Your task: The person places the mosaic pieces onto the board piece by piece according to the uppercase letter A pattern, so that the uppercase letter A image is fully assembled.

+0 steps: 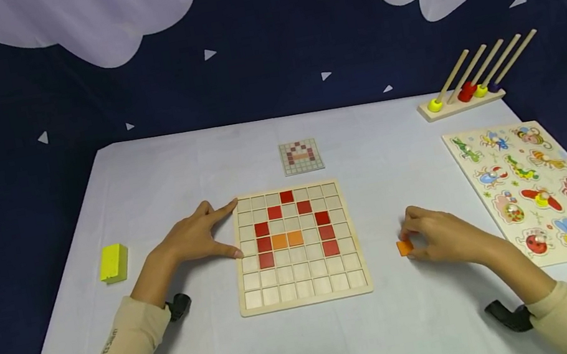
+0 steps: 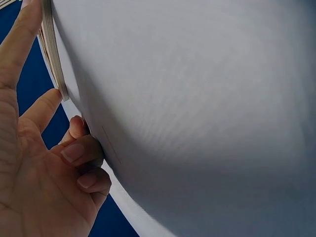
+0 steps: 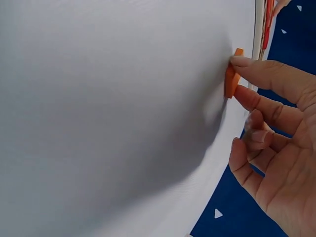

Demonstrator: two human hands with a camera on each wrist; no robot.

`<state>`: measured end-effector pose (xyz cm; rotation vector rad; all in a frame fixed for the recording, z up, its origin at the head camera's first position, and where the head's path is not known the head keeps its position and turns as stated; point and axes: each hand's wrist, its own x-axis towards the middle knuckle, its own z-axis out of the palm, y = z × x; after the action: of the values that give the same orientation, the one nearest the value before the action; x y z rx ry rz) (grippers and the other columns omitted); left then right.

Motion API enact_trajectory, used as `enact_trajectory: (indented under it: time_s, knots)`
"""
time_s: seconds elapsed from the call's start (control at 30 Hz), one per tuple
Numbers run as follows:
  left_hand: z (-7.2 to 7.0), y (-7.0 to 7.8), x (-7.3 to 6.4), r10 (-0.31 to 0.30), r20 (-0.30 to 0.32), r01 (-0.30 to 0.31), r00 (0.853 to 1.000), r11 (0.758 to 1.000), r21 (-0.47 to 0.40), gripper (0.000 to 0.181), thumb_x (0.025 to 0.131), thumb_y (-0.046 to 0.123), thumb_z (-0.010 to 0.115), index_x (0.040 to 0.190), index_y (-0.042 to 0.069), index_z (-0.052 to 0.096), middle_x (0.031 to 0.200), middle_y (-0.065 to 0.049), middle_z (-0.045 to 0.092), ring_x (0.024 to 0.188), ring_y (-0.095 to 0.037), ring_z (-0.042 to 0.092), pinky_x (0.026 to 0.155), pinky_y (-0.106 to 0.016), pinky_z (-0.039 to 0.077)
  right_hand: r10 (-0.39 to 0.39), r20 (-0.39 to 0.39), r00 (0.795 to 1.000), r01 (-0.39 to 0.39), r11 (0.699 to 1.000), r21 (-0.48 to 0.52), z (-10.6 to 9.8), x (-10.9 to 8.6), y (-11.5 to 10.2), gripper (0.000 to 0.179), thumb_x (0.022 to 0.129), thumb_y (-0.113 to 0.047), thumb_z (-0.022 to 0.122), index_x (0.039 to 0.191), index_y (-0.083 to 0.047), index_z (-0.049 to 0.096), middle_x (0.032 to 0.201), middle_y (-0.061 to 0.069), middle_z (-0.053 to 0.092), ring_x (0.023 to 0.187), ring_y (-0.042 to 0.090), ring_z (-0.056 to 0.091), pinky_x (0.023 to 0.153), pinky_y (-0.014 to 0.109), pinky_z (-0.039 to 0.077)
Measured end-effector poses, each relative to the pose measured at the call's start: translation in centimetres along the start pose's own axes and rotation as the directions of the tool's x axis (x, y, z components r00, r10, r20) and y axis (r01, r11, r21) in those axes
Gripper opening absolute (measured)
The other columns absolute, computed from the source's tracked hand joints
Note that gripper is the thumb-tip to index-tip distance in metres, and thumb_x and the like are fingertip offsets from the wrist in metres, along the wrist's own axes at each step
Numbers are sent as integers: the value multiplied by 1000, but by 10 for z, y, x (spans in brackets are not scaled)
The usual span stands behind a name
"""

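Observation:
A wooden grid board (image 1: 308, 301) lies flat in the middle. Several red tiles (image 1: 286, 197) form an arch in its squares, with two orange tiles (image 1: 287, 239) side by side inside its left leg. My left hand (image 1: 188, 238) touches the board's left side, index finger at the upper corner and thumb lower down; its other fingers bend under in the left wrist view. To the board's right, my right hand (image 1: 442, 234) pinches an orange tile (image 3: 232, 79) between thumb and fingers, low over the white table.
A small pattern card (image 1: 303, 164) lies behind the board. Yellow blocks (image 1: 113, 262) sit at the left. On the right lie an insect puzzle board (image 1: 548, 190) and, farther back, a peg stand (image 1: 464, 105) with coloured beads. A dark starry cloth (image 1: 265, 72) hangs behind the table.

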<state>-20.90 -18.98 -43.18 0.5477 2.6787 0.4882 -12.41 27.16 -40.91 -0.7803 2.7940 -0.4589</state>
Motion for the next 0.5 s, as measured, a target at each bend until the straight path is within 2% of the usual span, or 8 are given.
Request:
enact_trajectory:
  time_s: [0.27,0.5]
  knots:
    - [0,1,0,-4,-2,4,1000,1000,7,116,61,70,82,156,26,32,102,-8,46,72,-19,43,64,-30,38,-58,-56,997,57,998,-23,8,3,0,19,75,-20,86,86,-15,71,88,-9,49,72,6,47,65,24,44]
    - [0,0,1,1,-10,-1,1000,1000,4,117,60,70,82,156,26,32,102,-8,45,71,-19,43,64,-30,38,-125,-102,987,123,992,-24,5,20,-11,19,75,-23,86,83,-14,71,85,-6,50,71,8,49,65,24,44]
